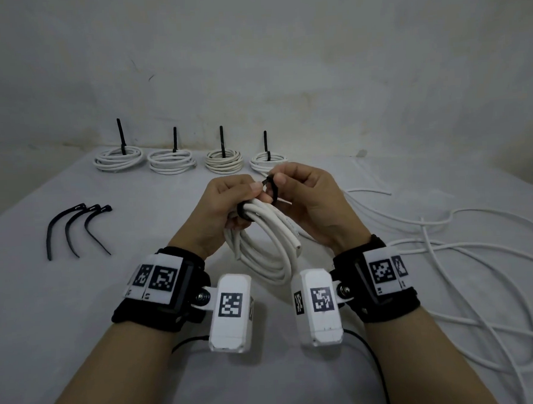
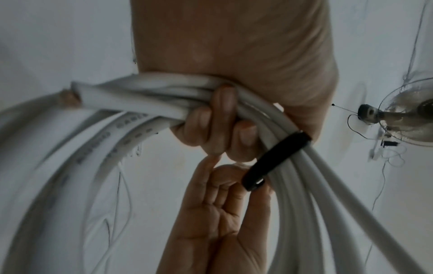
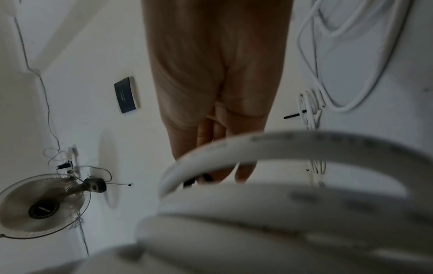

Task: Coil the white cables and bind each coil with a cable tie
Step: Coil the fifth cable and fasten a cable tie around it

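Both hands hold one coil of white cable (image 1: 262, 242) in the air above the surface (image 1: 79, 304), in the middle of the head view.

Left hand (image 1: 225, 204): grip closed round the bunched turns at the top of the coil. The left wrist view shows its fingers (image 2: 222, 122) curled over the strands, just beside a black cable tie (image 1: 272, 190) that is wrapped round the bundle.

Right hand (image 1: 313, 199): thumb and forefinger pinch the upper part of the tie, at the point where the left thumb also meets it. The tie forms a loose loop standing above the coil; whether its tail is already through the head cannot be told, as the fingers cover that point. In the right wrist view the blurred coil fills the foreground and hides most of the fingertips.

Coil state: several turns hang down between the two wrists, with a cut end (image 1: 297, 246) lying on the right side of the loop.

Other items on the surface:
- Four bound coils (image 1: 176, 163) in a row at the far edge, each with a black tie tail standing upright.
- Three spare ties (image 1: 75, 227) lying side by side at the left.
- Loose white cable (image 1: 447, 254) spread in loops at the right.
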`<state>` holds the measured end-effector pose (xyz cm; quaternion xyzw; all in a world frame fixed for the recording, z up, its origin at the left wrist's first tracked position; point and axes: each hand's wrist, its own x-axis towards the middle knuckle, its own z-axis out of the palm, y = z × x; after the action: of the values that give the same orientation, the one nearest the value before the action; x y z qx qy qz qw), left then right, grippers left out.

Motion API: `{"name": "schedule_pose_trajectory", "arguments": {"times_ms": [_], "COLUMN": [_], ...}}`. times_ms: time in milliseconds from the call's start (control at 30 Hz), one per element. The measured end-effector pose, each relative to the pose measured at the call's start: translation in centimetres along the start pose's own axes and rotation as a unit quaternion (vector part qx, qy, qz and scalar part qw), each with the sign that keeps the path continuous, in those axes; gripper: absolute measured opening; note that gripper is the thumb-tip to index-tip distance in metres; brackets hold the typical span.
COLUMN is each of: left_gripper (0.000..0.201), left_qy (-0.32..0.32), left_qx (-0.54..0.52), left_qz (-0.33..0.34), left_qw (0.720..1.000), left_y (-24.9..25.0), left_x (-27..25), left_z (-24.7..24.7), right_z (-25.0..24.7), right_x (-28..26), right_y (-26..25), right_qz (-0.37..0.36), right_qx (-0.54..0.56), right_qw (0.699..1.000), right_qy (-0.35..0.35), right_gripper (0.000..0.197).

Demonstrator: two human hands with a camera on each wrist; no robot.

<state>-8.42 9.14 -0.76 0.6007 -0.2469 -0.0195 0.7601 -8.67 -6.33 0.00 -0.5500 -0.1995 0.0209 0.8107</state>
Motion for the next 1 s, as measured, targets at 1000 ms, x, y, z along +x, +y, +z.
{"name": "schedule_pose_trajectory", "arguments": {"times_ms": [1000], "left_gripper": [0.013], "left_qy": [0.011], "left_qx": [0.123], "left_qz": [-0.021], "left_qw": [0.992], "left_y": [1.0], "left_x": [-0.1], "left_z": [0.5], "right_z": [1.0], "right_x": [2.1], "right_y": [-5.4], "right_qz": [-0.012], "right_qx": [-0.342], "right_qw": [0.94], "right_qy": [-0.004], "right_gripper": [0.047]}}
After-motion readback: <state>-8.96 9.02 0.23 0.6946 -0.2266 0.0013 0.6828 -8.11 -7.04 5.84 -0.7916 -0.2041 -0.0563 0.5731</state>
